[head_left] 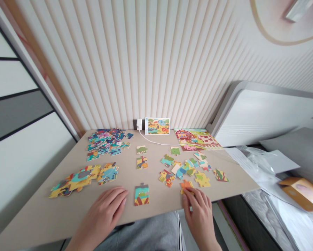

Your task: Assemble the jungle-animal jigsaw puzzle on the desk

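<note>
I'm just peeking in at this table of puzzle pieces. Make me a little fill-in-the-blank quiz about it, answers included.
1. The right hand touches a puzzle piece whose main color is ____.
2. The frontmost loose piece, lying between the two hands, is closer to the ____ hand.
3. As the person sees it, the farm picture lies at the back ____ of the table.
4. The illustrated card stands upright in front of the ribbed ____.

Missing words: orange; left; right; wall.
</note>
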`<action>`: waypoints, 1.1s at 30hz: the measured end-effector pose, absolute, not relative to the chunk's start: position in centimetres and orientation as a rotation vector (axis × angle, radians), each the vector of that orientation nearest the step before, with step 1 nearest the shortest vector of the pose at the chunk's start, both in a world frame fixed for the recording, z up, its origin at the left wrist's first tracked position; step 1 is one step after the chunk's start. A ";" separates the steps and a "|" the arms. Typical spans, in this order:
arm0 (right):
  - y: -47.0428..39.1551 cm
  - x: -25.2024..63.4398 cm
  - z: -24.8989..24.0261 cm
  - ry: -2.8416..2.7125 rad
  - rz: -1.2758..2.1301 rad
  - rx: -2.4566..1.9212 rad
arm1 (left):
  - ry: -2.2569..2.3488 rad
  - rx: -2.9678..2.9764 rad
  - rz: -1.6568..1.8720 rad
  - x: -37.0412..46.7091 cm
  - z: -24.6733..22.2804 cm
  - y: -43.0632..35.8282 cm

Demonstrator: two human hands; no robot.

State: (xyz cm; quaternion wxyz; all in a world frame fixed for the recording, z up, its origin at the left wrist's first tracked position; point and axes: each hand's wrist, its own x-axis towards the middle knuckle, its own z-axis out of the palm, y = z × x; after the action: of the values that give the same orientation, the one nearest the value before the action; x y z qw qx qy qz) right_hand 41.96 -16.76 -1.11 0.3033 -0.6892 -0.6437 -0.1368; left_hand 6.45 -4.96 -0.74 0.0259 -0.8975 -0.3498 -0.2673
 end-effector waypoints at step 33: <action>-7.3 54.4 1.4 -1.984 0.025 -1.967 | -1.107 -2.766 -0.845 6.4 -0.8 -5.0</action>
State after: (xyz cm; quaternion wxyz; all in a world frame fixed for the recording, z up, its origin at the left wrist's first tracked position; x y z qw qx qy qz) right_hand 54.37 -7.27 1.44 0.1731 -0.6935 -0.6993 0.0087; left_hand 6.45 -5.04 -0.84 0.0224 -0.8930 -0.3573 -0.2729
